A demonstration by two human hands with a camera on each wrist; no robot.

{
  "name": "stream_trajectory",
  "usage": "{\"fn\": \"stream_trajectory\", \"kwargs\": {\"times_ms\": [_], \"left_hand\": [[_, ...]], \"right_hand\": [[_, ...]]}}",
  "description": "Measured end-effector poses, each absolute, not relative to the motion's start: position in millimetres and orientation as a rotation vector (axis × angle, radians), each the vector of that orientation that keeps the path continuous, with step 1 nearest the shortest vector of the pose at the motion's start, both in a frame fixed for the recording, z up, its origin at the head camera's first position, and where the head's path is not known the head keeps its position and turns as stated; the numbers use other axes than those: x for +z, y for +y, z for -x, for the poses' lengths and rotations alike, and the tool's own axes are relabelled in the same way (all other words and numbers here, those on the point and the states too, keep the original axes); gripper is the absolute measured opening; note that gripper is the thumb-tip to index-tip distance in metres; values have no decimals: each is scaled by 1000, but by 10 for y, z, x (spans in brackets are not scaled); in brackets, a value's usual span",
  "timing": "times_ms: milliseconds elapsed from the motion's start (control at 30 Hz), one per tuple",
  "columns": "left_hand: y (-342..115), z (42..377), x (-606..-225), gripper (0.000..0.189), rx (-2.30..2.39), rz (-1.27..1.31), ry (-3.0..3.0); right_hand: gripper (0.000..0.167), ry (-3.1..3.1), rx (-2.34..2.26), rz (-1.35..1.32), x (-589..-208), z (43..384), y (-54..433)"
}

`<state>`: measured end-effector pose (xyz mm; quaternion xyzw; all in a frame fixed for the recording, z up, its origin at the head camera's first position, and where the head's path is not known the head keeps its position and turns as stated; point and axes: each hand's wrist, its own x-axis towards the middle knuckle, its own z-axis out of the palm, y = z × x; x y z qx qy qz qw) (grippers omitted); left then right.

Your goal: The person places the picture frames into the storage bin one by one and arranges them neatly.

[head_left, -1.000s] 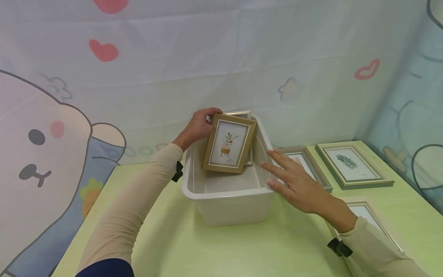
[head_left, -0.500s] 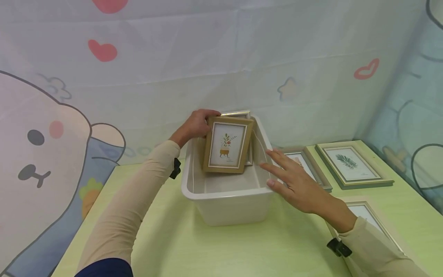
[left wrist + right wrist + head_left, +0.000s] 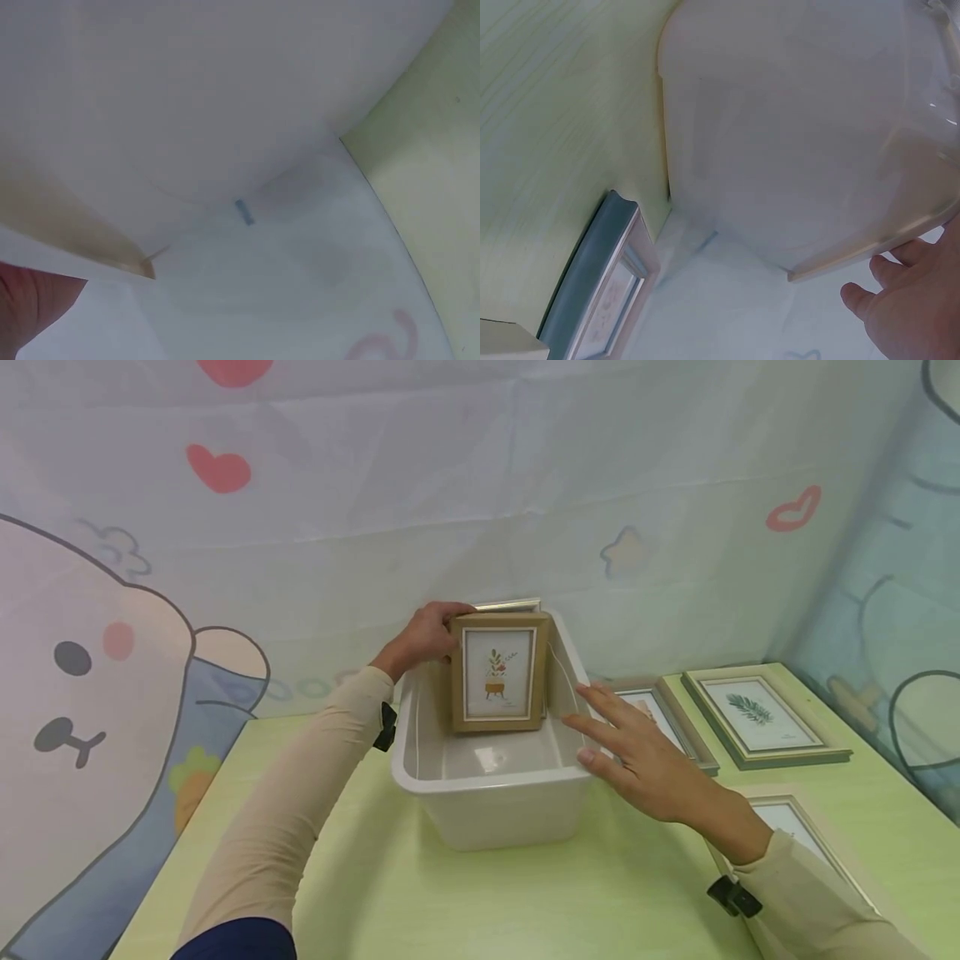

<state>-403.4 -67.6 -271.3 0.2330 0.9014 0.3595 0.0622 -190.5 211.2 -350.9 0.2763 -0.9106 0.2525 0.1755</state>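
A tan picture frame [image 3: 498, 723] with a potted-plant print stands upright inside a white plastic bin [image 3: 495, 785]. My left hand [image 3: 424, 637] grips its upper left corner, with the fingertips partly hidden behind it. Behind it, the top edge of a silver-gold picture frame [image 3: 517, 605] shows above the bin's far end. At the bin's right rim rests my right hand [image 3: 637, 752], fingers extended and spread. From the right wrist, that hand [image 3: 911, 289] shows with its fingertips at the bin's edge. In the left wrist view, part of my left hand [image 3: 34, 304] appears beyond the rim.
Right of the bin lie a grey-brown picture frame [image 3: 686, 727], a green-edged one with a leaf print [image 3: 765, 714], and a cream one [image 3: 806, 822] partly under my right forearm. A printed cloth backdrop [image 3: 450, 485] hangs behind the pale green table [image 3: 480, 902].
The tan picture frame has turned from tilted to nearly straight upright, with my left hand moving slightly left and down along with it. My right hand has stayed at the bin's rim.
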Motion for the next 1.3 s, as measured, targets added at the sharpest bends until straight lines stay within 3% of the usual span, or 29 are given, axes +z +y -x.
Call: {"fn": "stream_trajectory", "kwargs": {"times_ms": [1300], "left_hand": [[-661, 4058, -2785, 63, 723, -769, 3046]], "right_hand": [[43, -2568, 720, -777, -3488, 1897, 2116]]}}
